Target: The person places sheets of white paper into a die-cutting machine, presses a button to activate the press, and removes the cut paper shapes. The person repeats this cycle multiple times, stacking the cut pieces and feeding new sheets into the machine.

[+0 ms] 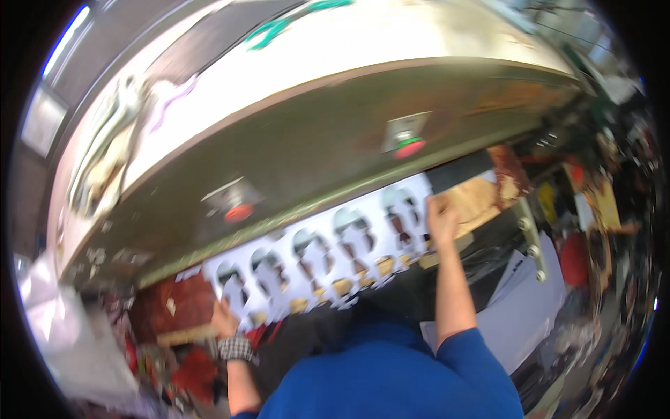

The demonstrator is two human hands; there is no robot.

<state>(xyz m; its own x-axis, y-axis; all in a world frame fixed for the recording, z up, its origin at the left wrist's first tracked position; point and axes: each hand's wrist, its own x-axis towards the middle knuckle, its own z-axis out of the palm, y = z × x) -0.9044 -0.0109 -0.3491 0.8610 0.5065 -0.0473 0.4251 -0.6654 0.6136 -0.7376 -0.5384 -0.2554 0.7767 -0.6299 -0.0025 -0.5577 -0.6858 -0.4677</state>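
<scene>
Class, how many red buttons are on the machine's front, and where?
2. One red button is left of centre, above the white sheet; the other is further right and higher. Others may be hidden.

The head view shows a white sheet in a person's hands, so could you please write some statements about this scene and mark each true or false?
1. The left hand and right hand hold the white sheet. True.
2. The sheet is solid, without openings. False: a row of cut-outs runs along it.
3. The checked band is on the right wrist. False: it is on the left.
4. Two red buttons show on the dark green panel. True.
5. The person's shirt is red. False: it is blue.
</scene>
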